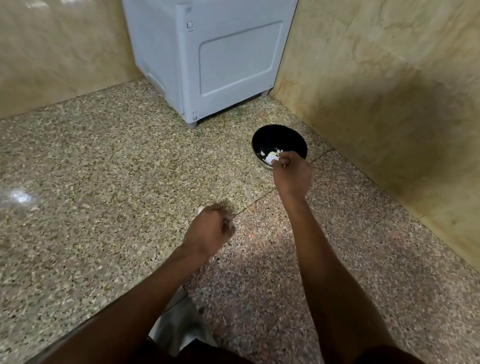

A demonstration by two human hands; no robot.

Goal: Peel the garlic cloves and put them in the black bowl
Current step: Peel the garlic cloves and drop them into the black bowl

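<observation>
Up by the corner, the right hand [290,172] reaches over the near rim of the round black bowl [279,137] on the speckled stone floor [85,164], its grip pinching a pale garlic clove [272,157]. More pale garlic pieces [269,152] lie inside the bowl. Nearer, the left hand [209,232] is curled, blurred; whether its grip holds anything I cannot tell. Behind stands a white boxy appliance [218,44].
</observation>
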